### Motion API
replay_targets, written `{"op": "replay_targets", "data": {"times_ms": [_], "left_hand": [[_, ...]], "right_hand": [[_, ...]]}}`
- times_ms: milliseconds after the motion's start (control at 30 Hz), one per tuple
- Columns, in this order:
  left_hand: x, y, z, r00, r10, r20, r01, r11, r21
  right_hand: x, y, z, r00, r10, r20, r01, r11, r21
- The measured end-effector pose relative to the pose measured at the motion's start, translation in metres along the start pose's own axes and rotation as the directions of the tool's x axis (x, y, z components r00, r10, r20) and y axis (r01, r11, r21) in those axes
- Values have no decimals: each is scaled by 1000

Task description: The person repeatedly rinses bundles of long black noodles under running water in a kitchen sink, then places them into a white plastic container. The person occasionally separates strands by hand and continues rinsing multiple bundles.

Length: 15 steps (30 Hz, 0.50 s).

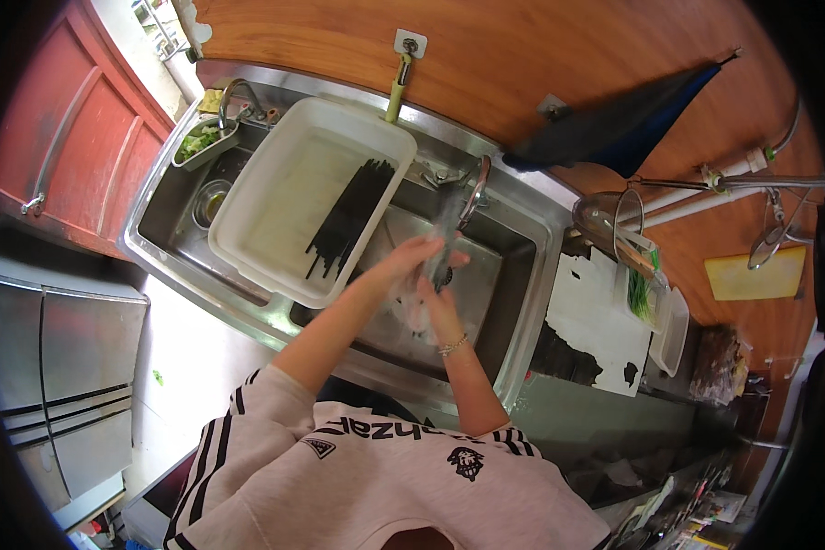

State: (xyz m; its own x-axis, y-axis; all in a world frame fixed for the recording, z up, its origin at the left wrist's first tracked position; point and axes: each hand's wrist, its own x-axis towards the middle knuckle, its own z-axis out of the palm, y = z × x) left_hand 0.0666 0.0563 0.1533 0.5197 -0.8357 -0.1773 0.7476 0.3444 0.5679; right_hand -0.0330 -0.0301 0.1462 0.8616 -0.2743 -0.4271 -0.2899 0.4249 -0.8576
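Note:
Over the right sink basin (pixel 490 261), my left hand (pixel 414 257) and my right hand (pixel 436 301) are close together under the curved faucet (pixel 477 192). Water runs over them, and they are blurred. A dark, long, narrow thing (pixel 444 257) shows between them; my left hand's fingers curl round it. Its kind is hard to make out through the spray. My right hand is just below, its fingers partly hidden. To the left, a bundle of black chopsticks (pixel 350 215) lies in a large white plastic tub (pixel 247 197) holding shallow water.
The tub rests across the left basin (pixel 160 220), near a small metal dish (pixel 213 203) and a container of green leaves (pixel 202 145). Right of the sink lie a worn white board (pixel 596 316) and green onions (pixel 639 295). A folded dark umbrella (pixel 614 128) hangs on the wall.

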Motion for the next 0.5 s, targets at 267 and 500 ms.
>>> {"op": "replay_targets", "data": {"times_ms": [267, 500], "left_hand": [[16, -75, 21, 743, 624, -241, 279, 39, 960], [20, -94, -16, 857, 418, -300, 352, -51, 934]], "right_hand": [[35, 42, -31, 768, -403, 499, -292, 473, 831], [44, 88, -41, 924, -289, 252, -132, 377, 917]]}}
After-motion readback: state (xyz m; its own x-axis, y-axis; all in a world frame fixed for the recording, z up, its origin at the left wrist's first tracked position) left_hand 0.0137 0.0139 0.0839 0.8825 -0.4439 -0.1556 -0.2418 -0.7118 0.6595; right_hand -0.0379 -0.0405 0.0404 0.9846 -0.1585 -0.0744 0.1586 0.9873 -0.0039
